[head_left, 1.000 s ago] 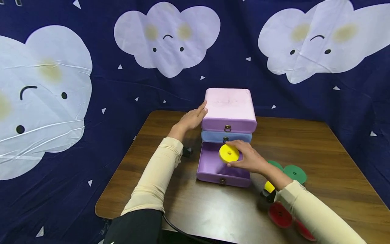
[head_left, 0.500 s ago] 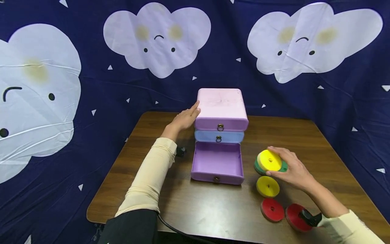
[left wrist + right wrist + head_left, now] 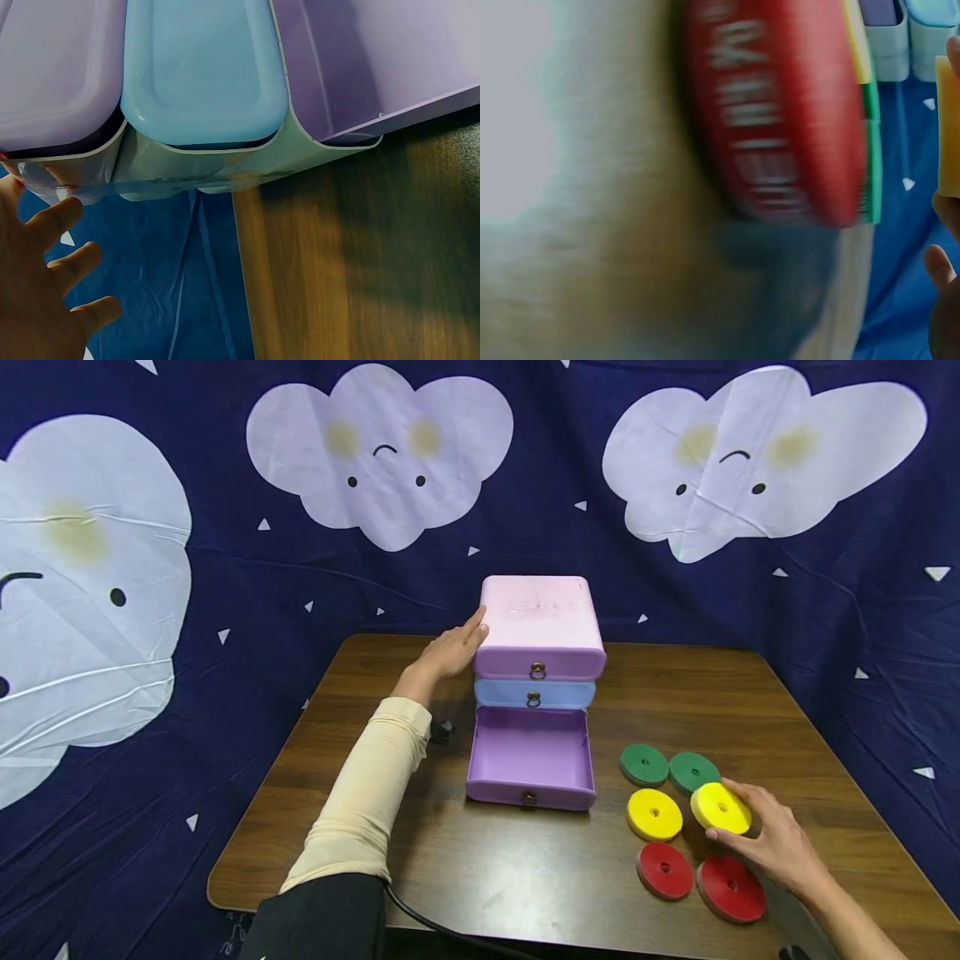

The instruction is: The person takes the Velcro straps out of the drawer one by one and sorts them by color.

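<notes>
My right hand [image 3: 776, 839] pinches a yellow disc [image 3: 722, 811] with a small centre hole. It is low over the right of the table, between the green and red discs; whether it touches the table I cannot tell. In the right wrist view its edge [image 3: 949, 135] shows beside the fingers. My left hand [image 3: 448, 652] rests with extended fingers against the left side of a small drawer cabinet [image 3: 542, 610]. In the left wrist view, spread fingers [image 3: 75, 262] show beside its wall. The purple bottom drawer [image 3: 528, 797] is pulled out, with nothing in it.
Two green discs, one [image 3: 643, 765] left of the other [image 3: 693, 772], lie at the right. Another yellow disc [image 3: 655, 814] and two red discs [image 3: 665, 870] lie nearer. The blue drawer [image 3: 535, 693] is pushed in. A dark cloud-print cloth [image 3: 555, 552] hangs behind the wooden table [image 3: 420, 852].
My right hand has carried the yellow disc from above the open drawer rightward and down beside the other discs. My left hand stays on the cabinet. The view has shifted slightly right.
</notes>
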Available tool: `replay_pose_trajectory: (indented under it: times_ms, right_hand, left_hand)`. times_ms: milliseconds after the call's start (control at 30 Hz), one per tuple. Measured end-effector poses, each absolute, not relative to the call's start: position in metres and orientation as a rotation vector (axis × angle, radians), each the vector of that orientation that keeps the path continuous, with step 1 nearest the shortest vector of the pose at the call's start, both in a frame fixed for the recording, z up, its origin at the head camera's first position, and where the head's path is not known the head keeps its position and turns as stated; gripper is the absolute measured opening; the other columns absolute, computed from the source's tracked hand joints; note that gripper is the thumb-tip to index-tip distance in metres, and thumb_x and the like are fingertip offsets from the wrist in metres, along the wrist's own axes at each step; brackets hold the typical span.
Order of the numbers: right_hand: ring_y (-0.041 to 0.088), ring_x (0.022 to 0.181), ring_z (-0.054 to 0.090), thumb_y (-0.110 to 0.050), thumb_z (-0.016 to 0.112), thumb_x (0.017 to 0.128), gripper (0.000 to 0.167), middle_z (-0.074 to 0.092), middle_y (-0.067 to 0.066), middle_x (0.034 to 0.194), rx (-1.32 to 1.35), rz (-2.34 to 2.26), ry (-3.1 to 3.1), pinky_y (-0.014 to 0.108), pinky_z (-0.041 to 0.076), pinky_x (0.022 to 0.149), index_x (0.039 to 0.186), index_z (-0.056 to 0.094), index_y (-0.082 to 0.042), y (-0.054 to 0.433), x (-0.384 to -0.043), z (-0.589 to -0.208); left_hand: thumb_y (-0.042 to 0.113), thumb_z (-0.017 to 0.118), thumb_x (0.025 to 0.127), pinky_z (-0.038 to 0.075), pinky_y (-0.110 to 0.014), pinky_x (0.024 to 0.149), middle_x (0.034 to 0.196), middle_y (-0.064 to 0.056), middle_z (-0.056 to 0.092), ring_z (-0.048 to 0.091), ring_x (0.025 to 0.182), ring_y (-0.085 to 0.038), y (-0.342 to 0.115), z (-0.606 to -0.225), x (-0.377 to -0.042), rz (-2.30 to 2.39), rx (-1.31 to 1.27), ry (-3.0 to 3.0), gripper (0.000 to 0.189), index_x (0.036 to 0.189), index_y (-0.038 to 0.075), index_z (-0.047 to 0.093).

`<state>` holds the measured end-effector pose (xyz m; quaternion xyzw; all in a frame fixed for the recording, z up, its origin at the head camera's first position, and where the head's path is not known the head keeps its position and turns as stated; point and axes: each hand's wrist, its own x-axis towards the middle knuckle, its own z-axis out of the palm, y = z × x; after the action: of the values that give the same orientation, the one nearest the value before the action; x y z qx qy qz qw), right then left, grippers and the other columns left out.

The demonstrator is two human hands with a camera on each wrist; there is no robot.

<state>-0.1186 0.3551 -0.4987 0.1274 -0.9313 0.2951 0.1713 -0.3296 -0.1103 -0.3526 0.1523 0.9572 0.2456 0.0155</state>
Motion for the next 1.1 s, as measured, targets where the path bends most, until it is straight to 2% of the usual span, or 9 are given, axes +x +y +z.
replay_pose_trajectory:
  times_ms: [67,133,233,300,500,767,1100]
  right_hand:
    - [0.021,0.116,0.043,-0.024,0.084,0.069,0.077,0.054,0.024,0.121,0.321,0.843,-2.677,0.059,0.026,0.086,0.133,0.048,0.0,0.357,-0.117,-0.506]
    - [0.038,0.112,0.045,-0.025,0.083,0.071,0.075,0.053,0.026,0.121,0.279,0.828,-2.703,0.062,0.027,0.084,0.132,0.048,0.001,0.359,-0.115,-0.511]
    - [0.048,0.108,0.046,-0.028,0.082,0.072,0.074,0.052,0.029,0.121,0.203,0.807,-2.735,0.062,0.029,0.082,0.132,0.047,0.001,0.36,-0.113,-0.517]
    - [0.048,0.106,0.048,-0.03,0.081,0.072,0.074,0.052,0.029,0.12,0.157,0.788,-2.752,0.058,0.03,0.08,0.131,0.048,0.001,0.359,-0.111,-0.519]
    - [0.048,0.108,0.046,-0.035,0.079,0.074,0.075,0.05,0.031,0.12,0.112,0.778,-2.803,0.059,0.028,0.083,0.13,0.047,0.002,0.356,-0.112,-0.525]
    - [0.047,0.107,0.048,-0.038,0.078,0.075,0.076,0.051,0.032,0.119,0.091,0.73,-2.838,0.054,0.028,0.08,0.13,0.046,0.002,0.352,-0.113,-0.531]
    - [0.047,0.108,0.046,-0.039,0.078,0.075,0.076,0.049,0.032,0.12,0.107,0.729,-2.837,0.055,0.028,0.08,0.13,0.045,0.003,0.351,-0.114,-0.532]
  left_hand:
    - [0.055,0.011,0.099,0.024,-0.05,0.115,0.157,-0.002,0.025,0.028,0.143,-0.029,-0.11,-0.352,-0.329,0.771,0.475,2.973,0.055,0.151,0.038,0.003]
    - [0.055,0.011,0.099,0.024,-0.05,0.116,0.157,-0.002,0.025,0.027,0.144,-0.029,-0.11,-0.351,-0.328,0.771,0.476,2.967,0.055,0.151,0.039,0.002]
    - [0.056,0.011,0.099,0.023,-0.05,0.116,0.158,-0.003,0.024,0.027,0.144,-0.029,-0.11,-0.35,-0.328,0.774,0.479,2.962,0.055,0.151,0.039,0.002]
    - [0.056,0.011,0.099,0.023,-0.05,0.116,0.158,-0.003,0.024,0.026,0.144,-0.029,-0.11,-0.35,-0.327,0.773,0.48,2.963,0.056,0.151,0.039,0.002]
    - [0.057,0.011,0.099,0.023,-0.05,0.116,0.158,-0.002,0.024,0.026,0.144,-0.028,-0.111,-0.348,-0.326,0.778,0.459,2.968,0.055,0.151,0.041,0.002]
    - [0.057,0.01,0.099,0.024,-0.048,0.116,0.158,0.0,0.024,0.027,0.144,-0.026,-0.109,-0.35,-0.326,0.744,0.45,2.965,0.054,0.15,0.042,0.0]
    - [0.057,0.011,0.099,0.023,-0.048,0.116,0.157,-0.001,0.025,0.028,0.144,-0.027,-0.109,-0.349,-0.326,0.752,0.442,2.969,0.054,0.15,0.041,0.001]
